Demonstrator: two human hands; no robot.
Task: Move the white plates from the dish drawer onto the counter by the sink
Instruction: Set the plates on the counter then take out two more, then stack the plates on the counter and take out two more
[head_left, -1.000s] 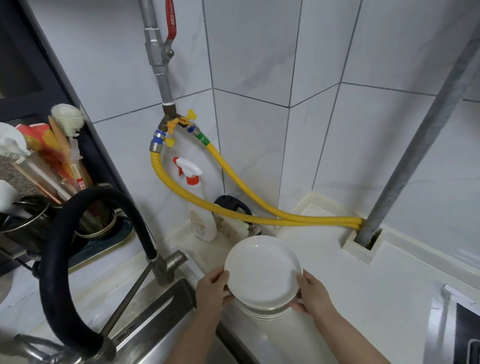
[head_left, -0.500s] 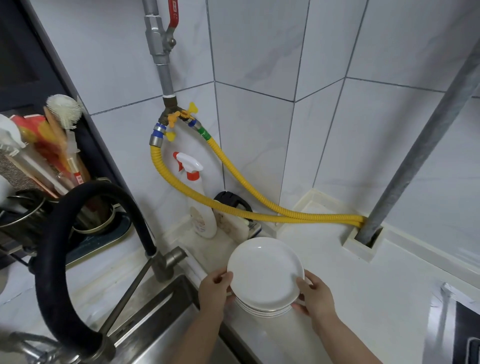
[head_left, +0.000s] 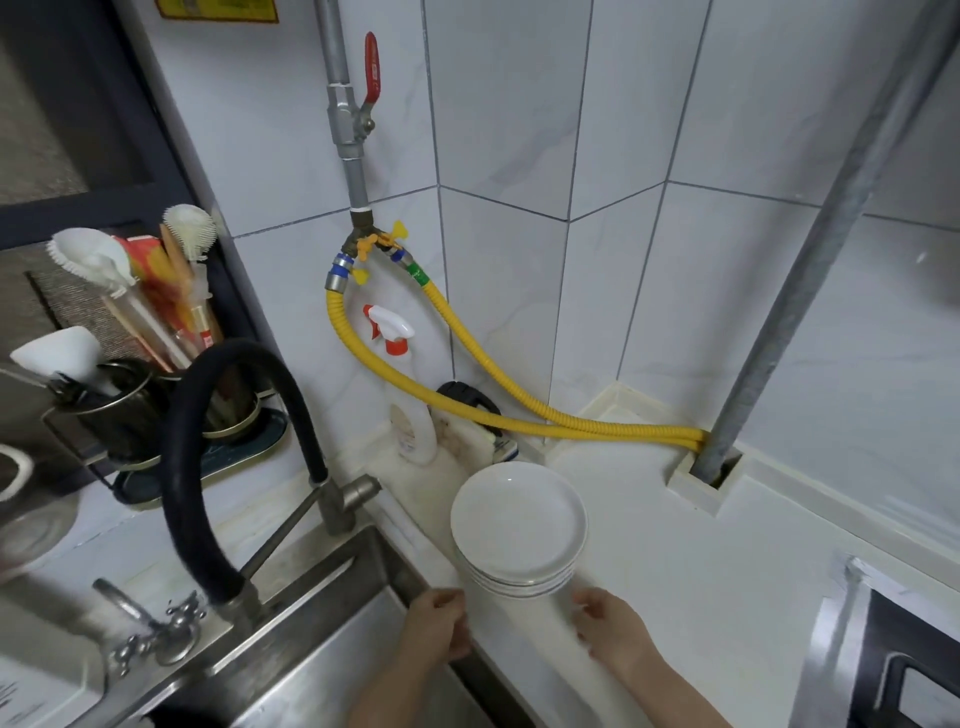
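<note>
A stack of several white plates (head_left: 519, 525) rests on the white counter (head_left: 727, 587), right beside the steel sink (head_left: 332, 623). My left hand (head_left: 439, 626) sits just below and left of the stack, over the sink's edge, fingers loosely curled and holding nothing. My right hand (head_left: 605, 626) is just below and right of the stack, on the counter, also free of the plates. Neither hand touches the stack. The dish drawer is out of view.
A black curved faucet hose (head_left: 218, 441) arches over the sink at left. Behind the plates stand a white spray bottle (head_left: 410, 395) and a yellow gas hose (head_left: 519, 410). A utensil holder (head_left: 130, 405) is far left, a grey pipe (head_left: 810, 291) at right, a stove edge (head_left: 893, 670) lower right.
Both hands set the top plate down onto the stack, then let go and drew back toward me. The camera view has tilted upward.
</note>
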